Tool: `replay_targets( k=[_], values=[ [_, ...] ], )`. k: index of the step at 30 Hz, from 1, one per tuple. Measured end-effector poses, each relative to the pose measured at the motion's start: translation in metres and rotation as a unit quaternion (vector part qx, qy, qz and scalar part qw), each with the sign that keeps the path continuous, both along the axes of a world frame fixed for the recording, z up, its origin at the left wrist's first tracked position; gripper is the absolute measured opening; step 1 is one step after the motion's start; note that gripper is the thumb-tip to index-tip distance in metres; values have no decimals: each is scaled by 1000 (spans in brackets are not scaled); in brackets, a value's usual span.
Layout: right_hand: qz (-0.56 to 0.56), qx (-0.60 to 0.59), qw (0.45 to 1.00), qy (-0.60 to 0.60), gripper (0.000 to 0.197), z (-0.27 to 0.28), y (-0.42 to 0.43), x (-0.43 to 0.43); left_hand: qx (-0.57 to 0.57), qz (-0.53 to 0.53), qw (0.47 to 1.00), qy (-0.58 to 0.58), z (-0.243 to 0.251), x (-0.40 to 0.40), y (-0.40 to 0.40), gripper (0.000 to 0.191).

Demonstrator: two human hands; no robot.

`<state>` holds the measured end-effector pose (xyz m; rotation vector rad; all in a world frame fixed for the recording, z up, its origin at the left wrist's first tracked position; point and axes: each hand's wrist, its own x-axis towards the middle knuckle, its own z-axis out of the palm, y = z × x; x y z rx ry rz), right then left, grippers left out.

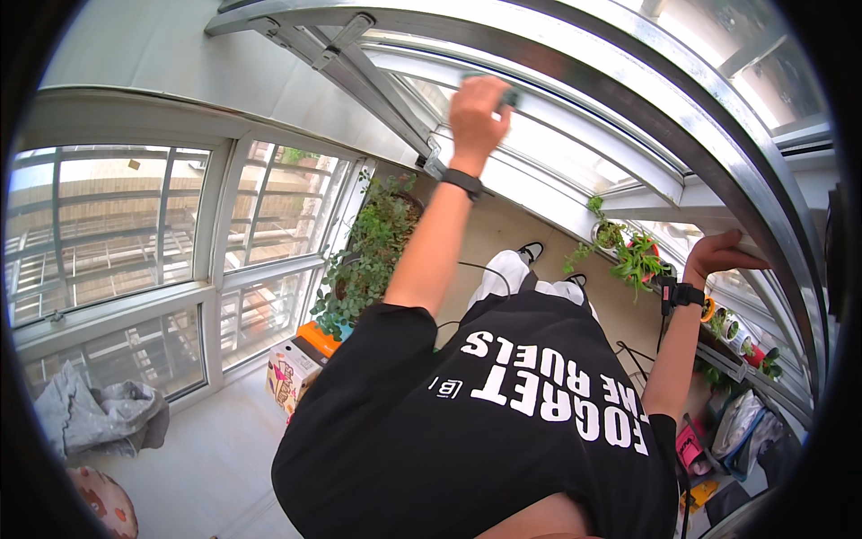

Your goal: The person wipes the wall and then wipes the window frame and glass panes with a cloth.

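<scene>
My left hand (477, 118) is raised at the upper middle, its fingers closed round a small dark green item (510, 98), blurred and mostly covered by the hand. It is at the white window frame (539, 101), beneath a curved-looking metal rail (579, 64). My right hand (724, 252) is out to the right, fingers stretched out against the underside of the frame by the rail; its fingertips are partly hidden and nothing is seen in it. Both wrists wear black straps, the right one with a small device attached.
Potted plants (370, 249) stand on the floor at left of my legs. More small pots (633, 252) line the sill at right. A printed cardboard box (289, 370), a grey cloth (101, 414), a dark cable (488, 266) and bags (741, 431) lie around. Folding metal brackets (343, 40) hang above.
</scene>
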<state>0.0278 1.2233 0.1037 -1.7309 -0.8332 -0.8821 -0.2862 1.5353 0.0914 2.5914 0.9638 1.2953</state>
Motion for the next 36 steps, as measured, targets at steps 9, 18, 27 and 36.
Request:
replay_targets(
  k=[9, 18, 27, 36],
  values=[
    [-29, 19, 999, 26, 81, -21, -3, 17, -40, 77, 996, 0, -5, 10, -21, 24],
    [-29, 10, 999, 24, 97, 0, 7, 0, -58, 104, 993, 4, -1, -18, 11, 29],
    [-109, -26, 991, 70, 92, -3, -3, -13, -27, 64, 997, 21, 0, -31, 33, 29],
    [-131, -81, 981, 119, 85, -5, -16, -58, -49, -118, 992, 7, 4, 12, -30, 32]
  ],
)
